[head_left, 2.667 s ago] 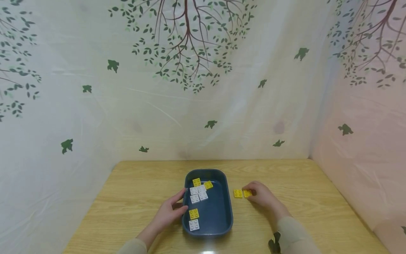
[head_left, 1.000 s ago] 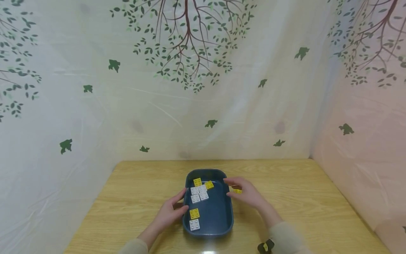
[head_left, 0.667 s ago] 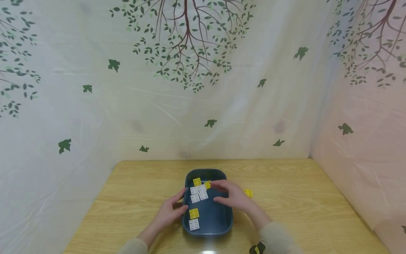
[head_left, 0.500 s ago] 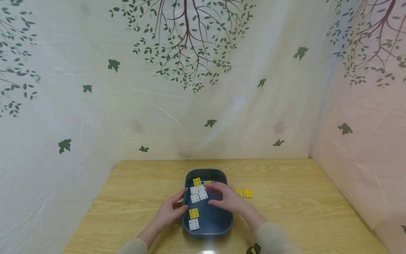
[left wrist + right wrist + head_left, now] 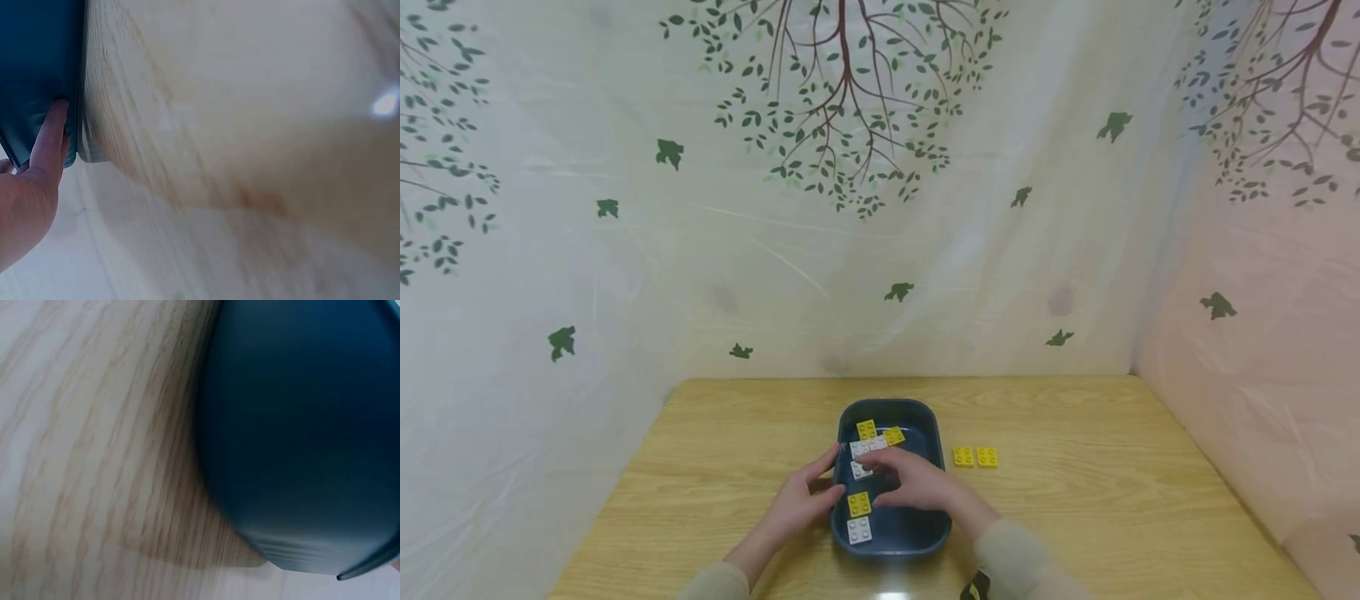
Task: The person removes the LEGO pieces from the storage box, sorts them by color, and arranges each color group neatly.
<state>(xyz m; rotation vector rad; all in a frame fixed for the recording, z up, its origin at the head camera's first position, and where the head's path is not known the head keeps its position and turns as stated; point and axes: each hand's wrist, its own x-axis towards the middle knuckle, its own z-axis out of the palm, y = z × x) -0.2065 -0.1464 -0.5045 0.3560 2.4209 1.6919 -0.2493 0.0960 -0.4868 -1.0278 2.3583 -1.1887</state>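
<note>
A dark blue tray [image 5: 917,533] stands on the wooden table. My left hand [image 5: 797,500] rests against its left side; in the left wrist view a straight finger [image 5: 50,137] lies along the tray's outer wall. Over the tray's middle reaches my right hand [image 5: 925,483], thumb and fingers spread apart, with nothing visibly held. Its fingers hang over a cluster of white bricks [image 5: 860,450], partly covering them. Near the thumb lies a yellow brick [image 5: 858,504], just above a white brick [image 5: 860,531]. Two more yellow bricks [image 5: 867,429] [image 5: 893,436] touch or adjoin the cluster's far side.
Right of the tray, two yellow bricks [image 5: 962,457] [image 5: 987,457] sit side by side on the table [image 5: 1090,492]. A pale sheet [image 5: 970,333] printed with trees and birds hangs behind the table and along both sides.
My right hand has left the yellow bricks on the table and moved left over the tray rim to the white cluster. The two yellow bricks stay there. My left hand has not moved.
</note>
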